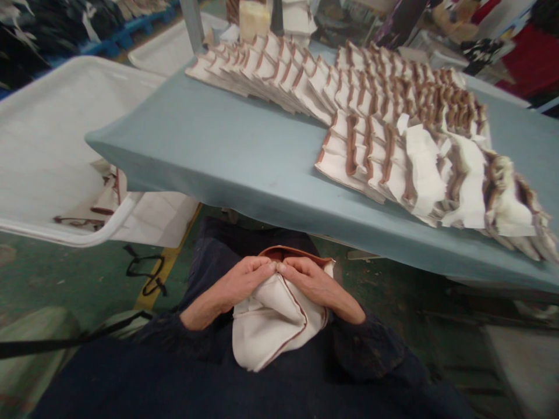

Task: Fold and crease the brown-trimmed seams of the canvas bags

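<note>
A cream sewn fabric piece [266, 326] with reddish-brown seams and a brown inside lies over my lap. My left hand [248, 279] pinches its upper edge from the left. Close beside it, my right hand [312, 282] grips the same edge, and the two thumbs nearly meet at the brown seam. Behind the hands the piece opens a little, showing its brown lining. What lies under the fingers is hidden.
A blue-covered table [209, 145] stands in front of me, with rows of similar cream-and-brown pieces [362, 157] on it. At left is a white bin [43, 128] holding some pieces. A black strap [148, 270] lies on the green floor. A person [458, 17] is at the far side.
</note>
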{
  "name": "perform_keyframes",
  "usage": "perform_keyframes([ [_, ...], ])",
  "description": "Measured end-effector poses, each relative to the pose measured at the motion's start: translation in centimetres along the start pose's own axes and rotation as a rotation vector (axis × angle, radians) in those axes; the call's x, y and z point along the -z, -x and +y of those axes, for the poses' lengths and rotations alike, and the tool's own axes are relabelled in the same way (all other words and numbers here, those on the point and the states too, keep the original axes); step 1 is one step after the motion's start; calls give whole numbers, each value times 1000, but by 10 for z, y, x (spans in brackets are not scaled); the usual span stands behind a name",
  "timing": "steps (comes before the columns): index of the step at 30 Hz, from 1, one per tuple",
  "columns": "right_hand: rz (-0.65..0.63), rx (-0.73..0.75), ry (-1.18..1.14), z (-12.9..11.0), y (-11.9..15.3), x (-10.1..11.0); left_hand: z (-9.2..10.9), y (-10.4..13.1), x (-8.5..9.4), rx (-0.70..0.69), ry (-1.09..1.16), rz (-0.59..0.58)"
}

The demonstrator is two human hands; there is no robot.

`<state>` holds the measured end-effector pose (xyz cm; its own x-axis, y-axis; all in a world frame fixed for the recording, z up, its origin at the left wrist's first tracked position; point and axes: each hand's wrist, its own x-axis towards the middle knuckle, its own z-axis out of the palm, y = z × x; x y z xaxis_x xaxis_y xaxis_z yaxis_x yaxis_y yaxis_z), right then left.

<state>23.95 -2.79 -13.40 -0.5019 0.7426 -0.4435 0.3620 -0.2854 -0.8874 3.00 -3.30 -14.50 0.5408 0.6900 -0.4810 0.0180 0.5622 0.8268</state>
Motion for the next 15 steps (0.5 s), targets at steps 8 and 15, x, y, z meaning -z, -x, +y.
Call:
perform_keyframes([
  [8,6,1,-14,2,0,-1,-2,-1,1,-8,-9,-2],
  [15,3,-1,2,1,0,-1,-1,-1,1,-11,-15,1],
])
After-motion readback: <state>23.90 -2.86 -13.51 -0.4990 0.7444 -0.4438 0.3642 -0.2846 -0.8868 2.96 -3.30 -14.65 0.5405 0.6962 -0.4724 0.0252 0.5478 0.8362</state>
